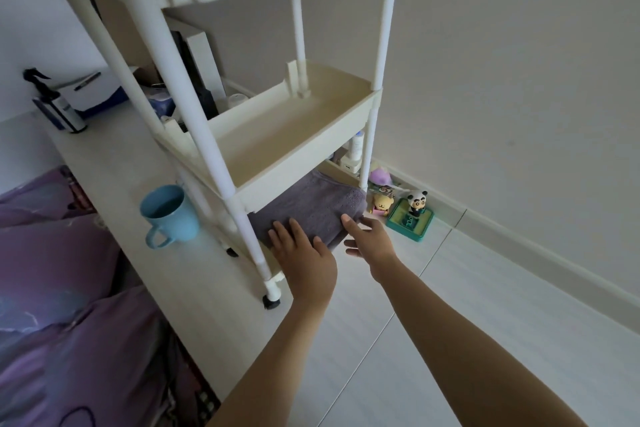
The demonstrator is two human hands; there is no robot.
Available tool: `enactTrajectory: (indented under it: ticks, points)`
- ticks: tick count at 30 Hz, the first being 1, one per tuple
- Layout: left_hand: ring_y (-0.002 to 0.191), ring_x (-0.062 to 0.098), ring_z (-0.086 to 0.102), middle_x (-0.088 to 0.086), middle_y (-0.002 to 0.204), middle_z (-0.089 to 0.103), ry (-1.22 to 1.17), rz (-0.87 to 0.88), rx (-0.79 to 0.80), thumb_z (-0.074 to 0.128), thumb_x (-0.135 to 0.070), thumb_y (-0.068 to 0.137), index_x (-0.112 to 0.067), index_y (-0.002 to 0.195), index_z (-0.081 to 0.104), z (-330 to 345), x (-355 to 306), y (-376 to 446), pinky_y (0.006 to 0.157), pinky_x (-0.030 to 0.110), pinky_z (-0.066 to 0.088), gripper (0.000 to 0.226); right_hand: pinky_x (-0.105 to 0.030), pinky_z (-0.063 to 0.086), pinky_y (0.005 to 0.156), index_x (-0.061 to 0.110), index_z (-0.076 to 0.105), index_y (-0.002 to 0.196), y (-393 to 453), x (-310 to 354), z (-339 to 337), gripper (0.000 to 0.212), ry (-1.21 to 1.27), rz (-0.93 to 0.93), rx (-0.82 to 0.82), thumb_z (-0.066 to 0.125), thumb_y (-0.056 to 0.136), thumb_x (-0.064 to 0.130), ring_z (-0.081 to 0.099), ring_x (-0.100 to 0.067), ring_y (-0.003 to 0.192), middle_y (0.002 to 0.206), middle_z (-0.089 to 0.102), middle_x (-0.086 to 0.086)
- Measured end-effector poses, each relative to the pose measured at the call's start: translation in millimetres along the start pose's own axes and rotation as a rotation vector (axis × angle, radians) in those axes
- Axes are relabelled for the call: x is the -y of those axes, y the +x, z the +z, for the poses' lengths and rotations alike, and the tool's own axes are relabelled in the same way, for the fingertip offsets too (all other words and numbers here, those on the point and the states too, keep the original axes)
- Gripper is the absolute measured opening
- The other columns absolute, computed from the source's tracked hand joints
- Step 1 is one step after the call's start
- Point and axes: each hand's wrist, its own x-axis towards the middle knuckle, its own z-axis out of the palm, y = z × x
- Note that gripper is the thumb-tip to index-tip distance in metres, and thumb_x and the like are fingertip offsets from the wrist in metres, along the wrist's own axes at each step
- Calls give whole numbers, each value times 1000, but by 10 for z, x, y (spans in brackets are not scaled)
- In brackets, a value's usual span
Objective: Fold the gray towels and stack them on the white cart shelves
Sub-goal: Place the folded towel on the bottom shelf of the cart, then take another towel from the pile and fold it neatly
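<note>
— While our left hand [304,253] lies flat, fingers straight, pressing the folded gray towel [311,208] down, what is the right doing?

— Our right hand [367,236] sits just beside the towel's near corner, fingers loose and apart, thumb up by the cloth; it grips nothing that we can see.

— And where is the towel?

— On the bottom shelf [273,276] of the white cart [207,121], tucked under the middle shelf [294,135], its front edge hanging slightly past the lip.

— How will it handle?

— We'd judge it soft and light, limp rather than stiff — it will sag if lifted by one corner. Better to take it at the folded edge with both hands, or simply push it in with flat palms, as we do here.

— Its look?

— Dull gray-purple terry, a dotted woven band across the right side, folded into a thick pad with rounded edges. The middle shelf above holds no towel yet.
</note>
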Motion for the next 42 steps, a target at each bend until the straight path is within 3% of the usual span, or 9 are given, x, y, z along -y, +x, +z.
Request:
enactTrajectory:
  ticks: [5,7,10,16,21,27,33,39,42]
  points:
    - [146,28,6,16,157,12,94,-4,182,37,-27,99,-9,147,29,-183,-330,-111,116,46,0,51,-32,52,73,11,49,126,-410,89,-231,48,-107,-84,-19,61,88,38,62,-17,74,96,62,-3]
    - [139,28,27,15,148,35,4,111,258,39,-26,98,-11,137,45,-223,-564,-290,114,44,15,42,-29,50,68,12,53,121,-677,136,-474,39,-72,-133,-102,60,90,35,60,-15,67,91,63,-3]
    - [117,21,53,5,125,59,-220,222,407,40,-25,98,-13,124,54,-254,-908,-624,92,31,41,33,-25,48,63,12,56,114,-1054,155,-891,28,-12,-184,-238,57,92,29,58,-13,64,86,63,-2]
    - [91,20,65,-2,98,68,-300,357,726,40,-28,96,-20,117,53,-74,-1459,-1391,80,33,47,26,-23,46,61,13,59,106,-1919,-74,-1828,17,142,-241,-540,54,94,24,57,-14,62,83,64,-2]
    - [77,17,66,-7,82,65,-331,496,986,40,-27,98,-25,107,52,147,-1905,-2420,64,21,44,15,-22,45,58,10,59,105,-2830,-497,-2676,15,267,-262,-827,52,95,19,56,-14,60,78,63,-3]
    - [71,17,66,-2,81,66,-329,549,1256,38,-30,99,-20,106,54,441,-2261,-3693,76,33,49,20,-22,43,57,11,60,102,-3875,-1076,-3471,12,329,-226,-1088,52,95,17,53,-14,58,76,62,-3]
    - [66,17,64,1,79,65,-286,597,1449,39,-28,99,-19,102,54,765,-2459,-4889,72,30,47,18,-19,45,55,8,62,98,-4706,-1654,-4132,11,331,-201,-1313,53,94,14,54,-9,55,74,62,-5]
    - [64,15,63,3,84,65,-180,561,1616,39,-27,98,-21,97,54,1025,-2433,-5827,72,31,49,16,-25,45,73,20,61,99,-5306,-2120,-4503,9,83,-71,-1576,57,91,23,59,-5,80,94,63,1]
    - [84,17,63,-2,97,61,-130,592,1687,43,-28,98,-21,106,57,1123,-2386,-6257,82,33,50,18,-25,42,80,17,59,110,-5544,-2257,-4664,19,49,-23,-1662,58,91,21,54,-1,80,108,51,-3]
